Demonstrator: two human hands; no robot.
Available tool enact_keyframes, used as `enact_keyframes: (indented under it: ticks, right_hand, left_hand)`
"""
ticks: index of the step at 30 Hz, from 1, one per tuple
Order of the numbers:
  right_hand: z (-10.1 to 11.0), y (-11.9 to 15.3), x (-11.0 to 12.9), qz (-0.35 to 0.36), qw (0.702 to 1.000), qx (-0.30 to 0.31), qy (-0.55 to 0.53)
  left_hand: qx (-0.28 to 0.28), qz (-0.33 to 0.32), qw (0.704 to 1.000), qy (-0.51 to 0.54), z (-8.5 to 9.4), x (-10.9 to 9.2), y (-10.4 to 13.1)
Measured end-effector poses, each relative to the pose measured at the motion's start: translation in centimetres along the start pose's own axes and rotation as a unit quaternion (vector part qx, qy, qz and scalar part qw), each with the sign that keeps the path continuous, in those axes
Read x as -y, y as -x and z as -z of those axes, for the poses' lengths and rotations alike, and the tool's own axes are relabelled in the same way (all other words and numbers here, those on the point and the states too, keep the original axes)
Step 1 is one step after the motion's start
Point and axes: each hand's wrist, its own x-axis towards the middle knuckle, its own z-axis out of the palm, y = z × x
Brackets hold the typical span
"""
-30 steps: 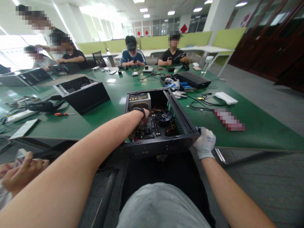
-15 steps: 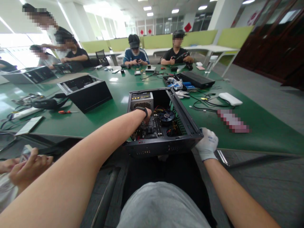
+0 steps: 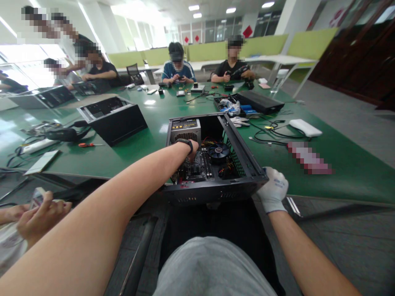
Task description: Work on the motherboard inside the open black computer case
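A black computer case (image 3: 216, 191) lies open at the front edge of the green table. Bare, with a dark band at the wrist, my left hand (image 3: 193, 149) reaches inside, over the motherboard (image 3: 197, 167) and beside the power supply (image 3: 185, 133); its fingertips are hidden. The round black fan (image 3: 219, 151) sits to the right of it. A white glove covers my right hand (image 3: 275, 185), which is closed on the front right corner of the case.
Another case (image 3: 119, 125) stands at the left, near a red screwdriver (image 3: 88, 145). On the right lie cables, a white power strip (image 3: 305, 128) and gloves (image 3: 239, 121). Several people sit around the table; at lower left, a person's hands (image 3: 43, 211) hold a phone.
The view has shifted slightly, so the case and table things appear a little further right. Both of my hands keep their places at the case.
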Motion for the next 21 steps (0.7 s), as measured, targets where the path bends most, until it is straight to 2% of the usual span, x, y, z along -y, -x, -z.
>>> enact_keyframes:
  ticks: [3, 10, 16, 19, 21]
  right_hand:
    - [0.0, 0.0, 0.0, -0.001, 1.0, 0.002, -0.001]
    - [-0.2, 0.1, -0.3, 0.002, 1.0, 0.001, -0.028]
    - [-0.5, -0.1, -0.9, 0.018, 0.994, -0.005, -0.105]
    - [0.2, -0.9, -1.3, 0.015, 0.985, -0.029, -0.17]
    - [1.6, -1.4, -1.5, 0.008, 0.975, -0.061, -0.214]
  left_hand:
    - [0.018, 0.012, 0.999, -0.05, -0.1, 0.0, 0.0]
    - [0.005, 0.017, 0.999, -0.049, -0.4, 0.1, -0.1]
    - [0.01, 0.014, 1.0, -0.026, -0.4, 0.0, 0.0]
    - [0.004, 0.025, 1.0, -0.006, -0.7, 0.3, -0.4]
    - [0.003, 0.026, 1.0, 0.003, -1.0, 0.5, -0.7]
